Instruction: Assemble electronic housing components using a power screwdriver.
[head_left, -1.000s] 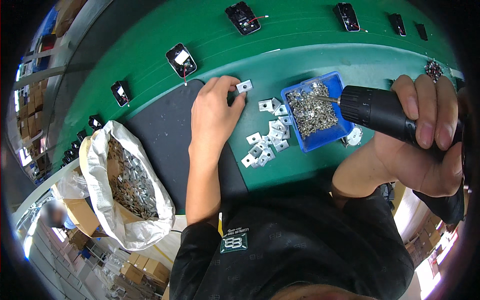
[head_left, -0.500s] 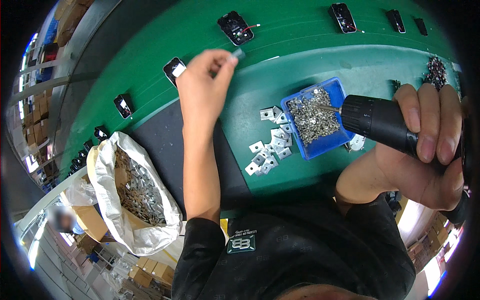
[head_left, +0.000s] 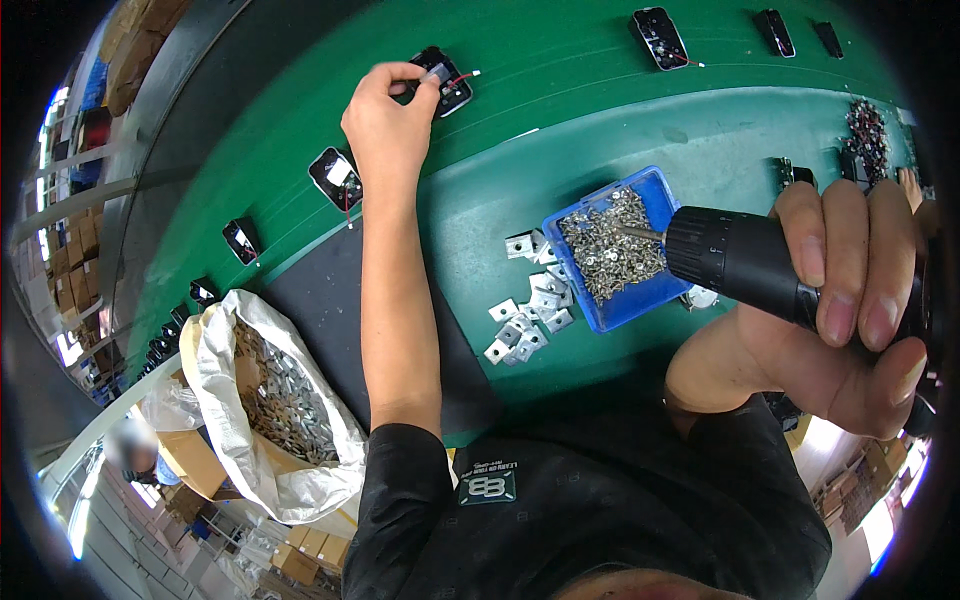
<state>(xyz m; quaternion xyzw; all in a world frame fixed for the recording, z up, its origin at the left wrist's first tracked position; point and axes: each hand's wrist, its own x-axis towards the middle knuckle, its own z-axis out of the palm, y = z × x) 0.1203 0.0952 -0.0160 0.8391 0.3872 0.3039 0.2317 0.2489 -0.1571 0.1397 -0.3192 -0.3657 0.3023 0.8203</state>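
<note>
My left hand [head_left: 388, 125] pinches a small grey metal plate [head_left: 438, 74] between thumb and fingers. It holds the plate over a black plastic housing [head_left: 458, 98] with a red wire, partly covered by my fingers. My right hand [head_left: 850, 285] is wrapped round a black power screwdriver [head_left: 735, 258]. The screwdriver's bit [head_left: 642, 233] points left into a blue tray [head_left: 657, 203] of small silver screws [head_left: 605, 250]; whether a screw sits on its tip I cannot tell. Several square metal plates [head_left: 540, 305] with holes lie loose beside the tray.
More black housings [head_left: 337, 178] stand along the green belt [head_left: 540, 60]. A white sack [head_left: 220, 370] of metal pieces is at the left, beside a black mat [head_left: 330, 290]. Dark small parts [head_left: 866, 135] are heaped at the far right. A round metal piece [head_left: 700, 298] shows under the screwdriver.
My left hand has moved left and away from me with the metal plate, onto the wired housing. The housings on the belt have shifted left. The screwdriver bit stays among the screws.
</note>
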